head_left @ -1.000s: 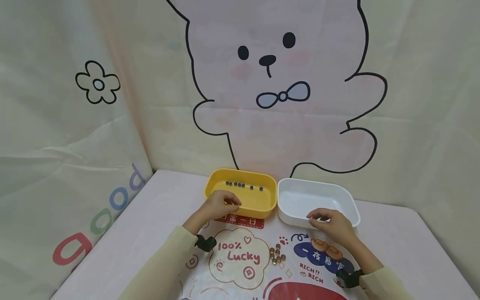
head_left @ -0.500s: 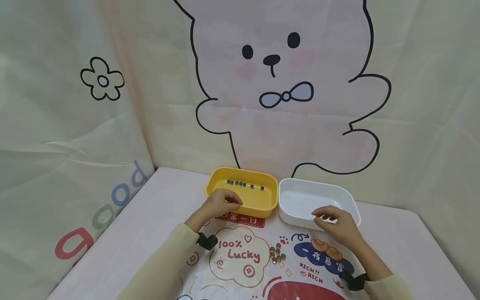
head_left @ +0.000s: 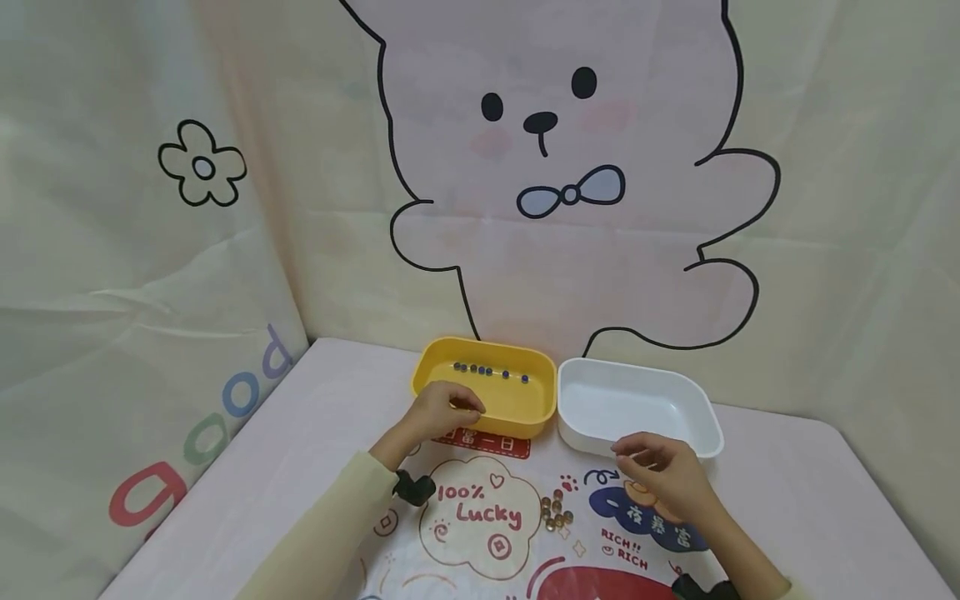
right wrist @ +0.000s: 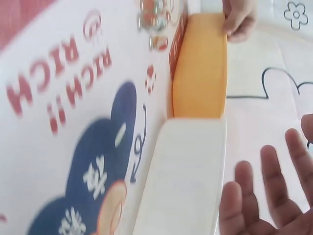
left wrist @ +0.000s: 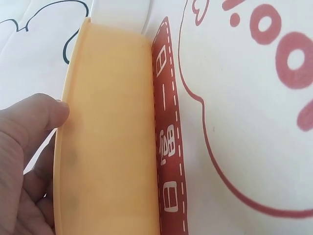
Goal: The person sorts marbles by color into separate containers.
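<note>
At the near rim of the yellow tray [head_left: 517, 417] is my left hand [head_left: 442, 407], fingers loosely bent over the edge. The left wrist view shows its thumb [left wrist: 51, 111] right at the rim, with the other fingers partly hidden behind it. Several small dark-blue beads [head_left: 482, 370] lie in a rough row inside this tray. My right hand [head_left: 667, 471] hovers by the near right side of the white tray [head_left: 637, 396]. Its fingers [right wrist: 274, 174] appear spread apart with nothing between them in the right wrist view.
Several amber-brown beads [head_left: 555, 512] sit in a cluster on the printed tablecloth [head_left: 465, 558], in front of the trays. Both trays stand side by side near the back edge. A curtain [head_left: 645, 275] printed with a bear hangs behind the table.
My right hand has drawn back from over the white tray towards me. The left hand stays at the yellow tray's rim, and the beads have not moved.
</note>
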The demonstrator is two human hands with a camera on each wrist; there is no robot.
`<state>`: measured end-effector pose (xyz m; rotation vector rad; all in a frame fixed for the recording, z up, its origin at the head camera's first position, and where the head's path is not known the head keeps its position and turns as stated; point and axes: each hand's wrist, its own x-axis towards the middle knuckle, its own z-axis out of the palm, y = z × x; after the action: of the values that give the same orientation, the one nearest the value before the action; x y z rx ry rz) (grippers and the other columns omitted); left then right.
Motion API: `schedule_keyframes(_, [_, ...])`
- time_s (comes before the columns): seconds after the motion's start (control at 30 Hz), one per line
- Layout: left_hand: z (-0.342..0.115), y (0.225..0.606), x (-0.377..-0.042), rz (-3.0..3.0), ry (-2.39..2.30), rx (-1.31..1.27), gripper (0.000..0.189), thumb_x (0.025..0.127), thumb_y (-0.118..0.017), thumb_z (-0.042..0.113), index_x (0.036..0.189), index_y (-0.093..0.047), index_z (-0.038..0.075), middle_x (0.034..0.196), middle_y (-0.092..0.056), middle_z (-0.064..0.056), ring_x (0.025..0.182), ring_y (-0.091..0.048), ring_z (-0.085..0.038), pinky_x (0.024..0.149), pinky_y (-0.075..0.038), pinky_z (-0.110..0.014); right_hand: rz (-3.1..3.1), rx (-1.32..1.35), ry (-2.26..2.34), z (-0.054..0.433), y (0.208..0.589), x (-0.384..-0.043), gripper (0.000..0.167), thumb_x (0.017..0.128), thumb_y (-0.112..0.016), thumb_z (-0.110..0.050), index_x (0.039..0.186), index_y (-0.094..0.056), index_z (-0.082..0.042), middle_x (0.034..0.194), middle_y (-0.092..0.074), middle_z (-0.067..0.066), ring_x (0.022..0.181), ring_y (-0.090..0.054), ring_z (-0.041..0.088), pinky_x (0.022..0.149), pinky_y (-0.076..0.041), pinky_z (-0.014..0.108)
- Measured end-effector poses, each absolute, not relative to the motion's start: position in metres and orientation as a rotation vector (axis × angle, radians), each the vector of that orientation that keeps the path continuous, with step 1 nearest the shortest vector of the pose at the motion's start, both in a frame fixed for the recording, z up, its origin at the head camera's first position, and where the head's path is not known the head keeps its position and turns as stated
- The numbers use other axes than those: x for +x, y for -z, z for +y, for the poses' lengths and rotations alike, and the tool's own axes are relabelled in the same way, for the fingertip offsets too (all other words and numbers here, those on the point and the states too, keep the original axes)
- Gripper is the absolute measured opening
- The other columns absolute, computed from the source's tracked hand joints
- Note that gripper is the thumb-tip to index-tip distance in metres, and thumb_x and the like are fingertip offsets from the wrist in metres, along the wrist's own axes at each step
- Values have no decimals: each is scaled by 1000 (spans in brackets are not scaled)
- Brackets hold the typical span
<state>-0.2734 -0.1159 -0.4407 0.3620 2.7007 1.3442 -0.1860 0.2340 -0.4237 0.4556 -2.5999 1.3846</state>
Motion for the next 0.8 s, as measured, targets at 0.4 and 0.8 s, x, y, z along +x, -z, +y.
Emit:
schedule_keyframes(0.4, [-115, 438, -270, 2719, -1350, 376, 5, 85, -72, 27, 89, -74, 25, 92, -68, 8, 91, -58, -16, 88, -52, -33, -2767, 548, -1445, 212, 430, -174, 14, 86, -70, -13, 97, -70, -5, 94, -70, 12, 71, -60, 5, 62, -51, 23])
schedule_keyframes(0.8, [-114, 442, -273, 2730, -1344, 402, 5, 84, -73, 27, 88, -74, 25, 91, -68, 8, 90, -58, -15, 87, -52, -34, -2992, 657, -1371, 202, 444, -171, 10, 80, -74, -19, 89, -71, -15, 78, -62, -3, 60, -52, 5, 53, -46, 22])
